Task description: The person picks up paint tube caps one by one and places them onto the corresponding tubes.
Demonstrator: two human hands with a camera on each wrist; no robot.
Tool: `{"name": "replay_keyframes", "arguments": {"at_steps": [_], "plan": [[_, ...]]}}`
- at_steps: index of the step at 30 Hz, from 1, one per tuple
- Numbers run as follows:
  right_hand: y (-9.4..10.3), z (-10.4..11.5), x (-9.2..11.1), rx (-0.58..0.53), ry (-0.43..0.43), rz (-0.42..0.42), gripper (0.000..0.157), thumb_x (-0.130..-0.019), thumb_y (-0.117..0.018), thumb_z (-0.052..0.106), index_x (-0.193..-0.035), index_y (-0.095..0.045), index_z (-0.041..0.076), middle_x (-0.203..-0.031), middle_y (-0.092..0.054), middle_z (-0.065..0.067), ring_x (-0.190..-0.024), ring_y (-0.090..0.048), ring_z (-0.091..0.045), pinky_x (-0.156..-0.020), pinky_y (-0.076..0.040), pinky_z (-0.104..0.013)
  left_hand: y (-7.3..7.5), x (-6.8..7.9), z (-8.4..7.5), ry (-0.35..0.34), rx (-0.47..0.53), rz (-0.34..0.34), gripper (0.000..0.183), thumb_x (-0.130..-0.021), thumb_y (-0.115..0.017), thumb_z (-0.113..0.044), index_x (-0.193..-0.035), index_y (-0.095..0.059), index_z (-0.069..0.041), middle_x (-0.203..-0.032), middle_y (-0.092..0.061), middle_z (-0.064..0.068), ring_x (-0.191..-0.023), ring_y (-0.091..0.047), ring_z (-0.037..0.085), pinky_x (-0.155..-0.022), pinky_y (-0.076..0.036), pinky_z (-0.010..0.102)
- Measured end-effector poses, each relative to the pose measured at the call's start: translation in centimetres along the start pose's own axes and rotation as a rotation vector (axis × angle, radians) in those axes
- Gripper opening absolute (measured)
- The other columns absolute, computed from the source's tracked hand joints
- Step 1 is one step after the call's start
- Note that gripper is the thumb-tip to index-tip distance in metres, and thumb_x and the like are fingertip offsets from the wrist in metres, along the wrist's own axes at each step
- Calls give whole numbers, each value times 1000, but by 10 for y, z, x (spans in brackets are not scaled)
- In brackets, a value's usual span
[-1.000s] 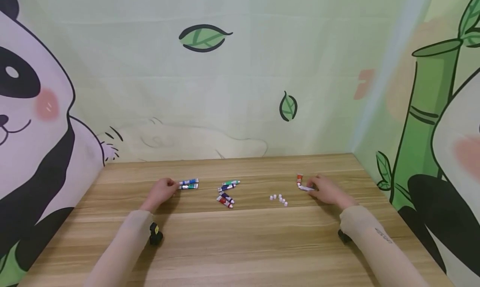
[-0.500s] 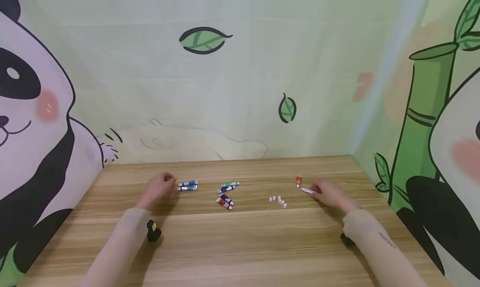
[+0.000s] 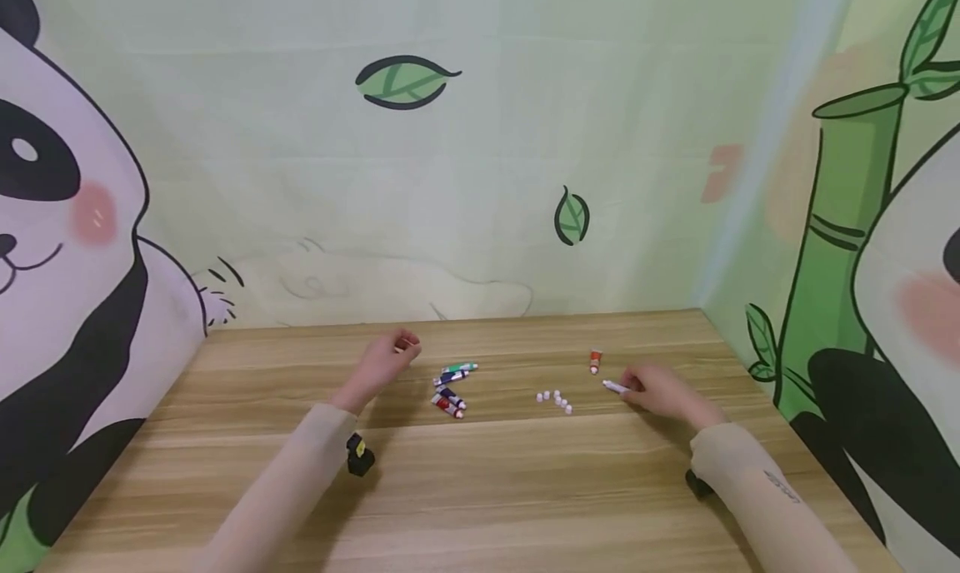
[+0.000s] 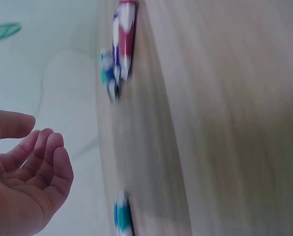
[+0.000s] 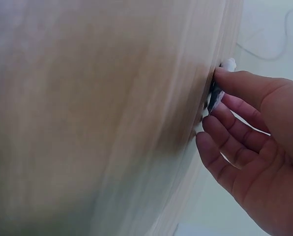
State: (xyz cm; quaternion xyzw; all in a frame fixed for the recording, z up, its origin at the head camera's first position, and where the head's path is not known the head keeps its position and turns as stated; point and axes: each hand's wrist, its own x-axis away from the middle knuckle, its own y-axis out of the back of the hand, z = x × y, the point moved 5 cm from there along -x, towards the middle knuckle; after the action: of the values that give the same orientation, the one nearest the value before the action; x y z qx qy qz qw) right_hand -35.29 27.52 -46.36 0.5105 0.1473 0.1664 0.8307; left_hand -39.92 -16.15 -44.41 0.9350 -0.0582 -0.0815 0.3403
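My right hand pinches a small whitish paint tube between thumb and fingers, low at the table's right side. Just beyond it lies an orange paint tube. My left hand hovers above the table with loosely bent fingers and nothing in them, as the left wrist view confirms. Two paint tubes, blue and teal, lie under it, hidden in the head view. To its right rests a column of tubes: a green one, a dark blue one, a purple one and a red one.
Several small white pieces lie in a loose arc between the column of tubes and my right hand. The wooden table ends at the back against a printed cloth with pandas and bamboo.
My left hand has drawn back from the blue and teal tubes, then swung right and over them. My right hand has pulled the whitish tube slightly away from the orange one.
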Motion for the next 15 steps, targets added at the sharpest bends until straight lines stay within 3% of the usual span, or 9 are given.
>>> {"name": "replay_keyframes", "arguments": {"at_steps": [10, 15], "plan": [[-1, 4, 4, -30, 63, -1, 10, -89, -72, 5, -91, -64, 1, -73, -54, 3, -66, -45, -10, -61, -39, -28, -49, -6, -32, -66, -49, 80, 24, -99, -63, -19, -115, -63, -2, -101, -66, 9, -89, -62, 22, -71, -52, 32], [0, 3, 5, -17, 61, 9, 10, -89, -73, 7, -91, -64, 3, -74, -53, 4, -66, -45, -9, -62, -39, -28, -70, -8, -47, -83, -18, 150, 24, -99, -62, -16, -117, -63, 0, -99, -66, 9, -82, -62, 21, -68, -51, 32]]}}
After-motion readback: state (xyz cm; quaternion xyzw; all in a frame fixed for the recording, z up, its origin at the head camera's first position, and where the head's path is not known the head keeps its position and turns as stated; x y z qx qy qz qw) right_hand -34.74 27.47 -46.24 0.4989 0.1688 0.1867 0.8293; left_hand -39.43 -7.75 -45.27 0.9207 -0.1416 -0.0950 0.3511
